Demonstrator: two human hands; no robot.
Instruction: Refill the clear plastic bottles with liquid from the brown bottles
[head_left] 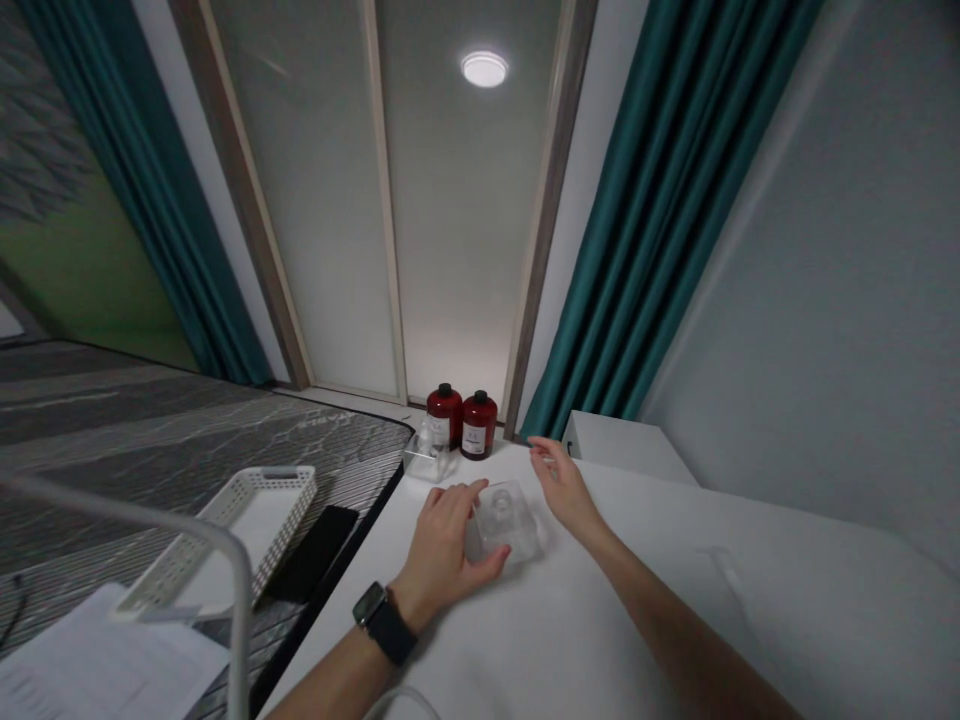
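A clear plastic box [507, 522] sits on the white table [600, 620], and my left hand [450, 540] grips it from its left side, fingers along the far edge and thumb at the near edge. A small round shape shows through the box; I cannot make out what it is. To the right of the box and a little farther off, my right hand [561, 485] is raised, its fingers loosely bent and apart, with nothing visible in them. A second clear container [426, 460] with whitish contents stands beyond my left hand.
Two dark red bottles [478, 425] with black caps stand at the table's far end. On the grey striped surface to the left lie a white perforated basket [259, 480], a black flat object [319, 550] and papers [105, 660]. A grey curved tube [238, 600] crosses the left foreground.
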